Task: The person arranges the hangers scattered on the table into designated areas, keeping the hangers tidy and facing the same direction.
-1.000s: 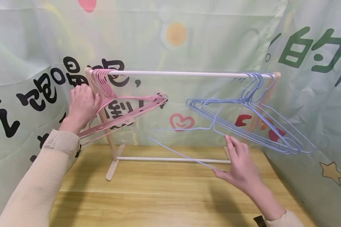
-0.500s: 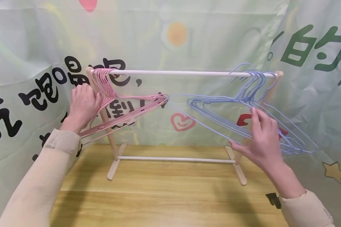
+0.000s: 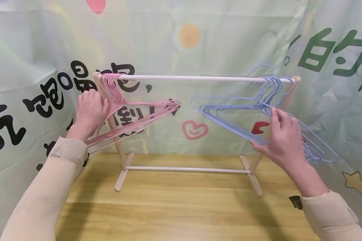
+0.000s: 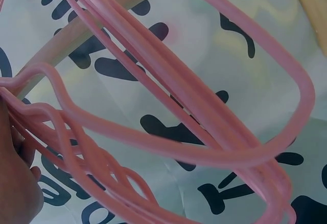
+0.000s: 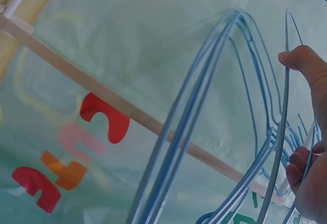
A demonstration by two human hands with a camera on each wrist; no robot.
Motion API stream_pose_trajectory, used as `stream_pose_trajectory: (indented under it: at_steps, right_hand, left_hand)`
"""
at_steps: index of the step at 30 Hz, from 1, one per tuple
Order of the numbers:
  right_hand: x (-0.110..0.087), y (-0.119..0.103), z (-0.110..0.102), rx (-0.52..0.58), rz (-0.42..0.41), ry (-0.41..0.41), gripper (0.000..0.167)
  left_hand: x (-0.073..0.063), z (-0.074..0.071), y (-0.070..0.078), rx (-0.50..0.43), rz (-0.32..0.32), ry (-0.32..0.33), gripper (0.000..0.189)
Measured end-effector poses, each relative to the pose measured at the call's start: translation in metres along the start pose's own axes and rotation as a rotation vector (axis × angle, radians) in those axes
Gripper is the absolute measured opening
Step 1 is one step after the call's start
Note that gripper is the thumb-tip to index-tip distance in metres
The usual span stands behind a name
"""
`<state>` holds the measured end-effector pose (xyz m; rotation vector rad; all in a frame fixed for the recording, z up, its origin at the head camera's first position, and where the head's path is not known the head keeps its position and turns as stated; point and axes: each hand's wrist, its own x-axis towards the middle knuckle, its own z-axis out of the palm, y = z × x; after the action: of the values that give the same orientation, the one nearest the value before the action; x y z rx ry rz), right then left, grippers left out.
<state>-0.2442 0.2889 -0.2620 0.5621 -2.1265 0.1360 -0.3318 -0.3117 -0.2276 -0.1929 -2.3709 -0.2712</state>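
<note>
My left hand (image 3: 92,112) grips the near arms of several pink hangers (image 4: 204,116) at the left end of the white rod (image 3: 181,78). Its fingertips are mostly hidden in the head view. On the right, my right hand (image 3: 285,140) pinches one blue hanger (image 5: 281,142), thumb on its lower bar and fingers near its shoulder. That hanger's hook stands above the rod, apart from it. Just behind it, several blue hangers (image 5: 173,142) hang bunched at the rod's right end, partly hidden by the right hand.
The wooden rack has a lower white bar (image 3: 187,169) and flat feet (image 3: 254,185) on the wood-grain table (image 3: 175,204). A printed cloth (image 3: 157,40) hangs close behind and along both sides. The rod's middle stretch lies between the two bunches.
My right hand has carried the blue hanger right and up from mid-rack to the blue bunch, its hook rising over the rod. My left hand has stayed on the pink hangers.
</note>
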Motion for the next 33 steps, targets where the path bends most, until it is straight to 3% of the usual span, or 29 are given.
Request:
stream_pose_trajectory:
  at_steps: [9, 19, 27, 33]
  right_hand:
    - [-0.011, 0.008, 0.012, -0.042, -0.024, -0.012, 0.129]
    - [-0.022, 0.010, 0.018, -0.067, 0.006, -0.049, 0.133]
    - [-0.026, 0.011, 0.023, -0.100, -0.023, 0.003, 0.129]
    - [-0.029, 0.010, 0.023, -0.119, 0.040, -0.018, 0.132]
  left_hand:
    - [-0.001, 0.004, -0.002, -0.004, 0.006, 0.008, 0.037]
    - [-0.001, 0.004, -0.003, -0.005, 0.003, 0.004, 0.036]
    - [-0.003, 0.003, -0.003, -0.008, -0.012, 0.008, 0.037]
    - [-0.002, 0.001, -0.001, -0.016, -0.017, -0.009, 0.037]
